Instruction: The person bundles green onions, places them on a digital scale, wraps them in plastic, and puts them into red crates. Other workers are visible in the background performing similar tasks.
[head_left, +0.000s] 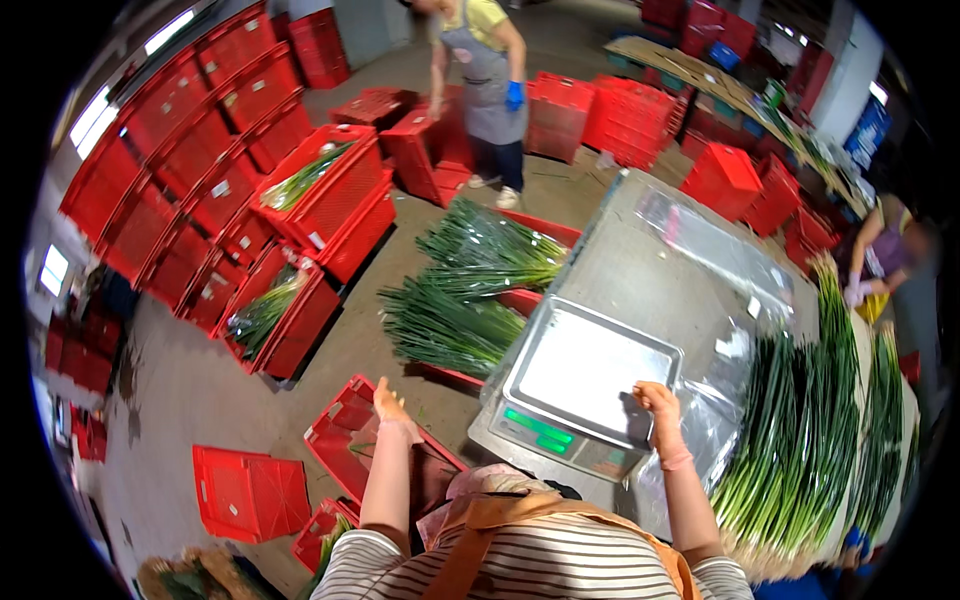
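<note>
My left hand (393, 409), thinly gloved, is held above a red plastic crate (420, 457) on the floor. Its fingers are apart and it holds nothing. My right hand (660, 411) hovers by the right edge of a digital bench scale (585, 382), fingers curled and casting a shadow on the bare steel pan. Whether it pinches anything is unclear. The scale's green display (538, 430) is lit. Right of it lie clear plastic bags (701, 412) and long bundles of green onions (787, 420). Bagged green onions (487, 251) rest in red crates left of the scale.
Red crates (202, 157) are stacked high at the left, some holding green onions (311, 176). A person in a grey apron (484, 82) stands among crates beyond the metal table (622, 255). Another person (881, 247) works at far right. An upturned crate (251, 495) sits at lower left.
</note>
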